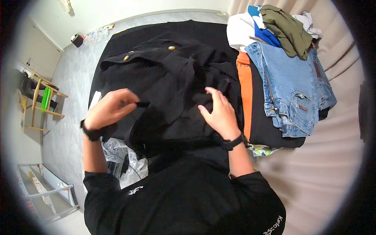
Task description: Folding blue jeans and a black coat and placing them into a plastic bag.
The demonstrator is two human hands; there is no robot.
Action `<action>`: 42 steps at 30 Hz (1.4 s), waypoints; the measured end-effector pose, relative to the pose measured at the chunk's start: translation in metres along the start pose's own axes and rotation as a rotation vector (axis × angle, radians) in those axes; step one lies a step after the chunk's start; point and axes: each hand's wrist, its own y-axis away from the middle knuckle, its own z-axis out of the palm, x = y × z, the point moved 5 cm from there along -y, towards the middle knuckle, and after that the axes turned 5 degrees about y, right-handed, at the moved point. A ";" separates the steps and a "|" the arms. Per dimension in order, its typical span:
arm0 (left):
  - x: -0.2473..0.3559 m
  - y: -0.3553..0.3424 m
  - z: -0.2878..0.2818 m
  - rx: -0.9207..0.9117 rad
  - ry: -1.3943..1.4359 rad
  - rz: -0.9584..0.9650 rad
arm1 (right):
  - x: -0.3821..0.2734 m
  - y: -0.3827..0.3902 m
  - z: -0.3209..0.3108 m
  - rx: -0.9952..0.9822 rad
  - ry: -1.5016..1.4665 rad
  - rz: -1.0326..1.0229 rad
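A black coat (164, 82) with gold buttons lies spread and rumpled in front of me on a black cloth (196, 31). Over its left part is my left hand (111, 107), thumb and fingers curled together with a small dark bit of the coat at their tips. My right hand (220, 113) hovers above the coat's right part, thumb and fingers apart, nothing in it. Each wrist wears a black band. Folds hide much of the coat's shape.
On the right, folded blue jeans (290, 86) lie over orange and black clothing (245, 90), with an olive garment (286, 31) behind. Clear plastic bags (133, 164) sit near my left elbow. A wooden chair (39, 98) and a grey rack (47, 192) stand on the left.
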 end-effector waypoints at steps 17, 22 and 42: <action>0.028 -0.172 0.027 -0.197 -0.267 0.132 | 0.026 0.062 -0.005 -0.046 -0.718 -0.088; 0.082 -0.200 -0.036 0.240 0.233 0.342 | 0.036 0.053 -0.004 -0.159 -0.736 -0.112; 0.065 -0.230 0.122 -0.401 -0.538 0.393 | 0.026 0.055 0.004 -0.138 -0.591 -0.251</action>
